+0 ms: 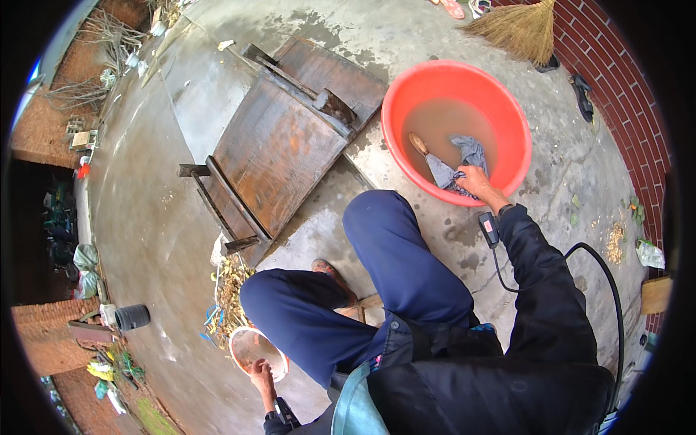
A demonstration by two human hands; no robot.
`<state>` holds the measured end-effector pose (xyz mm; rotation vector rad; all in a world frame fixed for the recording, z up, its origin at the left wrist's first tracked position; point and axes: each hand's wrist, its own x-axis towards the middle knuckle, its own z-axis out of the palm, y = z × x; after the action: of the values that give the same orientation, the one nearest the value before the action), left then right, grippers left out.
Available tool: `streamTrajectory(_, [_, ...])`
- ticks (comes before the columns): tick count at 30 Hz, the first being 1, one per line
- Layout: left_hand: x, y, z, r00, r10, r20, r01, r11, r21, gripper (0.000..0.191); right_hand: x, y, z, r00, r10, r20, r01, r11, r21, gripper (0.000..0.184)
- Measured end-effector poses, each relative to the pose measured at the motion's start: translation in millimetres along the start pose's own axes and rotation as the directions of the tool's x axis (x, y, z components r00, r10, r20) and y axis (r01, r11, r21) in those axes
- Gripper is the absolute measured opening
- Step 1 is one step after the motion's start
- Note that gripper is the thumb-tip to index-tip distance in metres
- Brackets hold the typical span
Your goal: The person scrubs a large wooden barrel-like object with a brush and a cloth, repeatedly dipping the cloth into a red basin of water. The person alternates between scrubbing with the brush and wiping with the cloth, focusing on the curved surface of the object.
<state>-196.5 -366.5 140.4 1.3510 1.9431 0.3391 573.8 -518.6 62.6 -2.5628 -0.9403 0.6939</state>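
My right hand (474, 182) reaches over the near rim of a red plastic basin (457, 76) and grips a wet grey-blue cloth (472, 151). Murky brown water (435, 115) fills the basin's lower part. Beside the cloth, a wooden handle (418, 143) of some tool leans out of the water; its other end is hidden. Low on the left, my left hand (262, 376) is at the near rim of a small pale bucket (251, 348). Its fingers are too small to tell whether they hold anything. A wet wooden furniture piece (283, 147) with crosspieces lies before my knees.
A straw broom (514, 30) and dark sandals (583, 98) lie along the red brick wall (631, 81). Dried plant stalks (234, 293) are heaped by the bucket. A black pail (132, 317) stands farther left. A black cable (611, 283) loops beside my right arm.
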Motion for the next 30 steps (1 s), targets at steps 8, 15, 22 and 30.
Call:
streamTrajectory(8, [2.8,-9.6,-3.1,1.0,0.01,0.001,-0.01,0.999,-0.038,0.018,18.4,12.6,2.5,0.983,0.029,0.179,-0.033,0.999,0.014,0.043])
streamTrajectory(15, [-15.1,-14.6,-18.2,0.998,-0.053,-0.03,0.055,0.996,0.074,0.019,66.0,45.4,-13.2,0.923,0.346,-0.167,-0.305,0.925,0.227,0.07])
streamTrajectory(22, [-13.8,-4.0,-15.8,0.998,-0.065,0.002,0.065,0.993,0.096,0.02,78.7,49.1,0.8,0.884,0.464,0.05,-0.463,0.886,-0.039,0.069])
streamTrajectory(30, [-2.4,-7.3,-10.5,0.998,-0.037,0.051,0.031,0.993,0.112,0.021,79.0,65.3,-25.6,0.955,0.289,-0.066,-0.177,0.735,0.654,0.019])
